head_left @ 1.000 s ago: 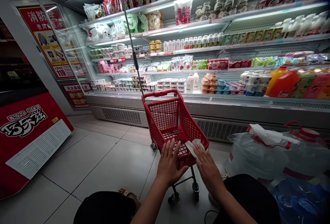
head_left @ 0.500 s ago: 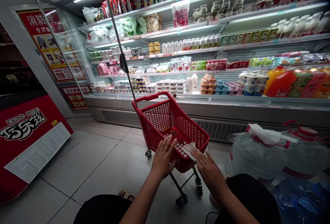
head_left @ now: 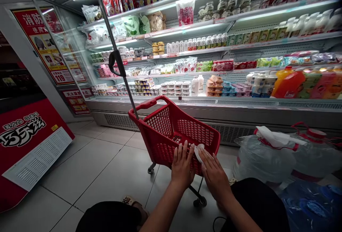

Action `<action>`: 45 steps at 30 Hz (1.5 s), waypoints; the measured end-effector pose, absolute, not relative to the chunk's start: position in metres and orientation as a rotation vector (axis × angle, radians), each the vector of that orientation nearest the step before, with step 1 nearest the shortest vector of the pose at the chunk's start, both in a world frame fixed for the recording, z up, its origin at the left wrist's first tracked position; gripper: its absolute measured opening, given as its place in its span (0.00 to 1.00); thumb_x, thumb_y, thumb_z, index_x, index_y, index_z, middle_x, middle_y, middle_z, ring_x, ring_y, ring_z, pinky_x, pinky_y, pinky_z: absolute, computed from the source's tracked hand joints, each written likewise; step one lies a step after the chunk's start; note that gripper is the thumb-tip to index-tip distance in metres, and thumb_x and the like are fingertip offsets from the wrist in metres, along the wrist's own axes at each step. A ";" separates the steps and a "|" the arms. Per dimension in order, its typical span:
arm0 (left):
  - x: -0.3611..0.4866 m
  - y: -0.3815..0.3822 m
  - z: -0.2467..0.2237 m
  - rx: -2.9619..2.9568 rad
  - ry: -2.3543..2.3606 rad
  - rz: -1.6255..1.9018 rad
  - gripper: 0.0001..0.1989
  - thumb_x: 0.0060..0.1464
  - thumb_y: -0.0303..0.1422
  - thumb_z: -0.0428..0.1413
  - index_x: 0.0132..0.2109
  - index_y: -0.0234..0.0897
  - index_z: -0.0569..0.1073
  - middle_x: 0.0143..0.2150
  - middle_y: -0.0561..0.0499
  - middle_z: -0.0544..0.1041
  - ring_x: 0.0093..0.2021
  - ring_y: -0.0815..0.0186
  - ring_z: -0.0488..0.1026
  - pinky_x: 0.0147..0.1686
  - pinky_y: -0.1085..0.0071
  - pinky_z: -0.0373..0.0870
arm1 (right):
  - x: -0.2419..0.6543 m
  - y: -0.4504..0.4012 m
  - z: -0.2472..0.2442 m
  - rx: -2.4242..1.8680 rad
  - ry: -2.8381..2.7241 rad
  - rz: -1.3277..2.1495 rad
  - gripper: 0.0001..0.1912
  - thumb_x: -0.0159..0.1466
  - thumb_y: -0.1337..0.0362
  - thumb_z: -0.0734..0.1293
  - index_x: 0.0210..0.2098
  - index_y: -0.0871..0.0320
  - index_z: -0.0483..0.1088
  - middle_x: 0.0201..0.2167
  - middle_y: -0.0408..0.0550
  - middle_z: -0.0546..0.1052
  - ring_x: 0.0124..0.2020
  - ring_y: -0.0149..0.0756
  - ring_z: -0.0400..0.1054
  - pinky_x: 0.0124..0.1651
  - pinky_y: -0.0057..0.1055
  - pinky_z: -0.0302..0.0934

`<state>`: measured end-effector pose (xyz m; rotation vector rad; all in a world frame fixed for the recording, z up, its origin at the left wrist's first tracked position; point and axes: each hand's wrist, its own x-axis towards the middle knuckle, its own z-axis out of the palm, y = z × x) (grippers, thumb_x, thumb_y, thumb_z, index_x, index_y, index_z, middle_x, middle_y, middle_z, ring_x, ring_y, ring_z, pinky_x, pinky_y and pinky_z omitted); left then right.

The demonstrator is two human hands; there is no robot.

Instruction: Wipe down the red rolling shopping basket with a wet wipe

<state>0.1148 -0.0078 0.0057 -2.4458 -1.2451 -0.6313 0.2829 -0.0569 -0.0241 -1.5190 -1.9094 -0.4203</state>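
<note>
A small red shopping cart [head_left: 157,146] on wheels stands in front of me, turned at an angle. My left hand [head_left: 183,164] lies with its fingers outstretched against the cart's near rim. A crumpled white wipe [head_left: 198,152] is under the fingers of my right hand [head_left: 213,175], pressed onto the rim at the near right corner; part of it sticks out past the fingertips. Rising from the cart's handle side is a tall metal pole [head_left: 107,22] with a black hook [head_left: 116,63] on it. Through the mesh the basket's inside shows partly.
Behind the cart runs a refrigerated shelf [head_left: 213,105] stocked with drinks, yogurts and bags. Large water jugs [head_left: 264,161] stand at right, a white cloth [head_left: 275,137] draped over one handle. At left is a red freezer [head_left: 32,136]. My knees flank the cart.
The cart has swung round, its handle end and pole shifting left and nearer. My left hand has moved right, close beside the right hand with the wipe.
</note>
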 end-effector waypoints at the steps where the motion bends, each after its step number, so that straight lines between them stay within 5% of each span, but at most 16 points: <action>1: 0.111 -0.006 0.008 -2.436 -1.204 -0.605 0.51 0.59 0.43 0.59 0.79 0.44 0.40 0.81 0.47 0.44 0.78 0.48 0.48 0.74 0.49 0.46 | 0.290 -0.059 -0.025 -1.527 -1.931 -0.429 0.34 0.77 0.65 0.52 0.79 0.53 0.35 0.76 0.47 0.56 0.74 0.39 0.54 0.76 0.46 0.46; 5: 0.086 0.016 0.022 -2.373 -1.133 -0.566 0.46 0.63 0.45 0.55 0.79 0.45 0.41 0.80 0.49 0.47 0.77 0.54 0.50 0.75 0.51 0.42 | 0.321 -0.069 -0.038 -1.592 -1.909 -0.427 0.34 0.76 0.65 0.50 0.79 0.50 0.35 0.77 0.45 0.53 0.75 0.39 0.52 0.76 0.47 0.45; 13: 0.073 0.027 0.032 -2.339 -1.274 -0.680 0.47 0.58 0.44 0.63 0.78 0.46 0.50 0.79 0.45 0.50 0.78 0.45 0.47 0.75 0.47 0.47 | 0.332 -0.059 -0.048 -1.651 -1.693 -0.387 0.33 0.77 0.62 0.48 0.79 0.51 0.36 0.77 0.45 0.51 0.76 0.42 0.49 0.76 0.49 0.46; 23: 0.099 0.015 0.027 -2.332 -1.154 -0.649 0.43 0.63 0.36 0.54 0.78 0.36 0.45 0.79 0.43 0.49 0.77 0.52 0.52 0.75 0.51 0.48 | 0.251 -0.018 -0.008 -1.469 -1.919 -0.544 0.38 0.76 0.68 0.52 0.78 0.55 0.29 0.76 0.47 0.54 0.76 0.40 0.48 0.76 0.45 0.45; 29: 0.087 0.019 0.032 -2.343 -1.037 -0.572 0.41 0.63 0.29 0.52 0.78 0.34 0.47 0.80 0.45 0.48 0.77 0.59 0.50 0.76 0.61 0.47 | 0.302 -0.031 -0.020 -1.518 -1.959 -0.575 0.36 0.76 0.66 0.52 0.79 0.52 0.32 0.76 0.44 0.54 0.75 0.38 0.50 0.77 0.44 0.42; 35: 0.064 0.019 0.050 -2.236 -1.219 -0.638 0.43 0.58 0.33 0.62 0.77 0.51 0.54 0.80 0.45 0.47 0.78 0.45 0.45 0.74 0.42 0.43 | 0.367 -0.044 -0.043 -1.712 -1.817 -0.513 0.33 0.77 0.62 0.50 0.79 0.50 0.35 0.77 0.45 0.53 0.75 0.40 0.52 0.76 0.49 0.46; 39: 0.058 0.019 0.059 -2.231 -1.296 -0.602 0.38 0.61 0.35 0.60 0.75 0.46 0.59 0.77 0.41 0.57 0.76 0.45 0.53 0.74 0.39 0.38 | 0.362 -0.033 -0.041 -1.721 -1.704 -0.432 0.32 0.77 0.61 0.48 0.78 0.51 0.39 0.75 0.46 0.57 0.74 0.41 0.54 0.74 0.49 0.51; 45: 0.072 0.019 0.052 -2.212 -1.329 -0.628 0.39 0.59 0.38 0.61 0.74 0.40 0.60 0.75 0.40 0.60 0.73 0.42 0.57 0.73 0.43 0.51 | 0.272 -0.012 -0.004 -1.491 -1.868 -0.411 0.31 0.76 0.66 0.51 0.78 0.53 0.45 0.73 0.47 0.63 0.74 0.39 0.55 0.76 0.48 0.47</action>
